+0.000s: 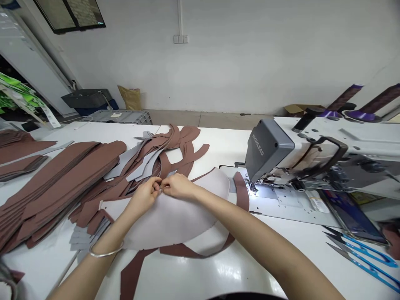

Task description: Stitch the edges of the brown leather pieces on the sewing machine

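Note:
My left hand (146, 194) and my right hand (177, 186) meet at the upper edge of a pale grey fabric panel (175, 221), both with fingers pinched on that edge. The panel lies across the table, its right end close to the sewing machine (271, 154). From under it a curved brown fabric strip (181, 250) shows along the front, and its other end (242, 191) lies beside the needle plate. Just behind my hands is a tangle of brown and grey strips (165, 154).
Stacks of brown cut pieces (68, 179) cover the left side of the white table (200, 279). Blue-handled scissors (362, 254) and a phone-like dark screen (353, 216) lie at the right. Thread cones (343, 100) stand above the machine. A grey crate (121, 117) sits beyond the table.

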Demonstrator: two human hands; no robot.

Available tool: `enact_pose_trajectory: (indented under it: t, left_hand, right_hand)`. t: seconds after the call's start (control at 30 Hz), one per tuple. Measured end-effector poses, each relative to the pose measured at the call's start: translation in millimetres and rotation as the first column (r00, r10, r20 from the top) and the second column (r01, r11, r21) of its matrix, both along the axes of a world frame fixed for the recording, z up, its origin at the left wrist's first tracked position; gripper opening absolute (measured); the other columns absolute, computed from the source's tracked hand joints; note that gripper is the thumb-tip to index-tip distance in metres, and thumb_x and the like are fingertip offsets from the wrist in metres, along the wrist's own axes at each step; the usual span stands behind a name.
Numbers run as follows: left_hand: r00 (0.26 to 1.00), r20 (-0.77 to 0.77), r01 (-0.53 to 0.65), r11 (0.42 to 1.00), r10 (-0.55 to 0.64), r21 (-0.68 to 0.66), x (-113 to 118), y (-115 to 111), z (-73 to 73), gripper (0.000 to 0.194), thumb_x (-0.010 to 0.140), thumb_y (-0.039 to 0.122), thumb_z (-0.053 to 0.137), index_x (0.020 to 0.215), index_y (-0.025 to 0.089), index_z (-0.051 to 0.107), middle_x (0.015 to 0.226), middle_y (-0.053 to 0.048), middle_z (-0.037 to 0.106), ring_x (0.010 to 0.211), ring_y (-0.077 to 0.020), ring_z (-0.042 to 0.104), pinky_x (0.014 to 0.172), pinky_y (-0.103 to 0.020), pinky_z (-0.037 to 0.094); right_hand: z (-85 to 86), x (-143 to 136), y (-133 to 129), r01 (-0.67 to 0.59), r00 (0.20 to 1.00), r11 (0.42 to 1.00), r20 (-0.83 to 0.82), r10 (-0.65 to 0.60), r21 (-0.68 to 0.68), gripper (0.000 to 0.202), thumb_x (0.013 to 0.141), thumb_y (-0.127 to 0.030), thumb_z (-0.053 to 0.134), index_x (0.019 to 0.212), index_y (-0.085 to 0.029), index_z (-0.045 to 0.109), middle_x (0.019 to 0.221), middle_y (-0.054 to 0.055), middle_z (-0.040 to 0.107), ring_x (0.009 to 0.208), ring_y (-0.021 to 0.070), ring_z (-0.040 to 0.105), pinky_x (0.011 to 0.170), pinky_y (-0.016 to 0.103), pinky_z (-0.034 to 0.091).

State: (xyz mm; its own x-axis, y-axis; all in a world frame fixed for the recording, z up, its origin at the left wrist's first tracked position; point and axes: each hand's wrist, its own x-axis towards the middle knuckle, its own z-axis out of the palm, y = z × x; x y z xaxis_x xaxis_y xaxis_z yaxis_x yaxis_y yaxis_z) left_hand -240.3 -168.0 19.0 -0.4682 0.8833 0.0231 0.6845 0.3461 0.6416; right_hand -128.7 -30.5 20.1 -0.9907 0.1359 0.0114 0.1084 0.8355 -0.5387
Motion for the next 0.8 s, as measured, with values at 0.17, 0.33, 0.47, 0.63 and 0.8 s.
enact_pose_trajectory:
  t: [0.17, 0.33, 0.47, 0.63, 0.8]
  left_hand:
    - [1.000, 0.015, 0.002, 0.998, -0.003, 0.056, 12.5, -10.1, -3.0, 0.019, 0.076, 0.027, 0.046, 0.094, 0.020, 0.047, 0.075, 0.000, 0.057, 0.066, -0.0159, 0.056, 0.068, -0.031, 0.046]
    - [0.997, 0.068, 0.035, 0.999, -0.037, 0.037, 20.9, -17.9, -6.2, 0.014, 0.076, 0.026, 0.046, 0.090, 0.023, 0.045, 0.074, 0.002, 0.054, 0.066, -0.0156, 0.055, 0.066, -0.030, 0.044]
    - [0.985, 0.161, 0.055, 0.998, -0.056, 0.011, 23.6, -21.8, 1.8, 0.014, 0.076, 0.027, 0.049, 0.089, 0.023, 0.044, 0.074, 0.004, 0.053, 0.064, -0.0138, 0.053, 0.064, -0.028, 0.042]
    - [0.979, 0.188, 0.078, 0.997, -0.073, -0.020, 26.9, -29.0, 14.3, 0.013, 0.077, 0.027, 0.050, 0.088, 0.023, 0.043, 0.072, 0.006, 0.050, 0.061, -0.0118, 0.049, 0.061, -0.026, 0.039]
    - [0.983, 0.175, 0.060, 0.997, -0.049, -0.057, 19.1, -45.3, 17.0, 0.012, 0.079, 0.028, 0.051, 0.088, 0.023, 0.044, 0.073, 0.005, 0.052, 0.062, -0.0124, 0.050, 0.062, -0.026, 0.039]
  right_hand:
    - [-3.4, 11.6, -7.4, -0.015, 0.999, 1.000, -0.047, 0.014, -0.024, 0.011, 0.086, -0.018, 0.060, 0.092, -0.018, 0.070, 0.095, 0.005, 0.069, 0.096, 0.0225, 0.060, 0.081, 0.028, 0.040]
    - [-7.2, 23.6, -8.6, -0.053, 0.997, 0.994, -0.067, 0.047, -0.091, 0.010, 0.081, -0.010, 0.063, 0.086, -0.016, 0.069, 0.088, 0.003, 0.067, 0.089, 0.0188, 0.058, 0.078, 0.025, 0.039]
    - [-0.9, 31.9, -6.3, -0.097, 0.993, 0.981, -0.083, 0.084, -0.170, 0.011, 0.081, -0.007, 0.062, 0.084, -0.016, 0.068, 0.081, 0.001, 0.065, 0.083, 0.0158, 0.056, 0.075, 0.023, 0.038]
    - [5.9, 37.0, -7.7, -0.137, 0.989, 0.958, -0.096, 0.116, -0.252, 0.011, 0.082, -0.007, 0.061, 0.082, -0.016, 0.067, 0.082, -0.002, 0.065, 0.081, 0.0130, 0.056, 0.072, 0.020, 0.038]
    - [3.5, 43.5, -0.7, -0.139, 0.988, 0.958, -0.097, 0.118, -0.251, 0.013, 0.082, -0.005, 0.058, 0.078, -0.016, 0.065, 0.076, -0.003, 0.063, 0.077, 0.0122, 0.056, 0.069, 0.019, 0.039]
